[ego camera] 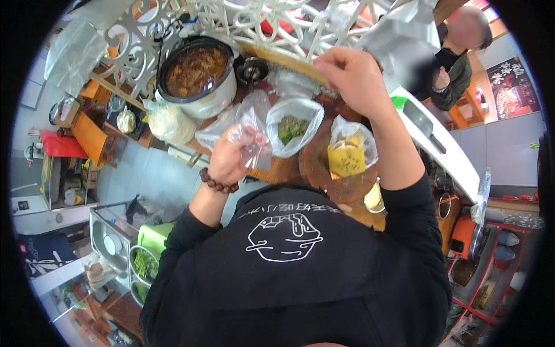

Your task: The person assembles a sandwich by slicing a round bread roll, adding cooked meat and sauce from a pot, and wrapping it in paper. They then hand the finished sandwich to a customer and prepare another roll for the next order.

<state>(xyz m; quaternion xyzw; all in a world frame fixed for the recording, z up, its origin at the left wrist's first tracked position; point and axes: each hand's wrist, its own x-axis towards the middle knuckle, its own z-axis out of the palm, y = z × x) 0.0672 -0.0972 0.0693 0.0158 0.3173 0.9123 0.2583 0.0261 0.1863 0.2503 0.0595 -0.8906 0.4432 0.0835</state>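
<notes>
My left hand (230, 154), with a beaded bracelet at the wrist, grips a thin clear plastic bag (259, 149); the film covers its fingertips. My right hand (353, 80) is raised over the far side of the worktop, its fingers curled in towards the thumb. Whether anything is pinched there is hidden. Between the hands stands an opened plastic bag (318, 116) with chopped greens (293, 130) inside. Below my right forearm, a round wooden board (314, 173) carries a filled yellow paper packet (347, 161) in a plastic bag (370, 145).
A white cooker (197, 104) of brown stew (197, 71) stands at the back left, beside a knotted plastic bag (171, 126). White openwork railing (256, 26) borders the far edge. A person (459, 69) is beyond the counter at the right. A cup (375, 199) sits near the board.
</notes>
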